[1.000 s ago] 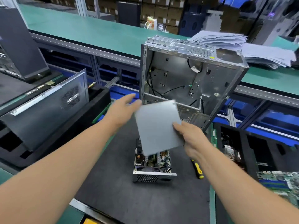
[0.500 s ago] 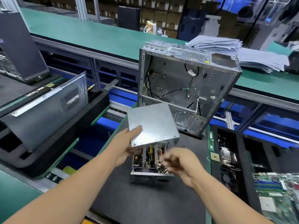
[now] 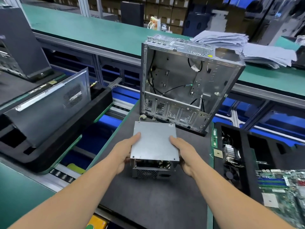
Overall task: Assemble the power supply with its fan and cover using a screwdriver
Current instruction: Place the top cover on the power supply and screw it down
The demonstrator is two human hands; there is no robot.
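The grey metal cover (image 3: 155, 141) lies on top of the power supply box (image 3: 151, 171), which stands on the black mat (image 3: 148, 204). A gap at the near edge shows wiring and parts inside, above the box's mesh front. My left hand (image 3: 125, 151) grips the cover's left edge with the thumb on top. My right hand (image 3: 183, 152) grips the right edge the same way. No screwdriver or fan is in sight.
An empty open computer case (image 3: 186, 83) stands upright just behind the box. A black foam tray (image 3: 257, 162) with a memory stick, chip, cables and a motherboard (image 3: 283, 190) lies at right. A side panel (image 3: 49, 106) leans in a foam tray at left. Paper stacks (image 3: 231, 42) rest on the far green bench.
The cover, earlier held tilted in the air, has come down flat onto the power supply box. My right hand has returned to the cover's right edge, so both hands hold it.
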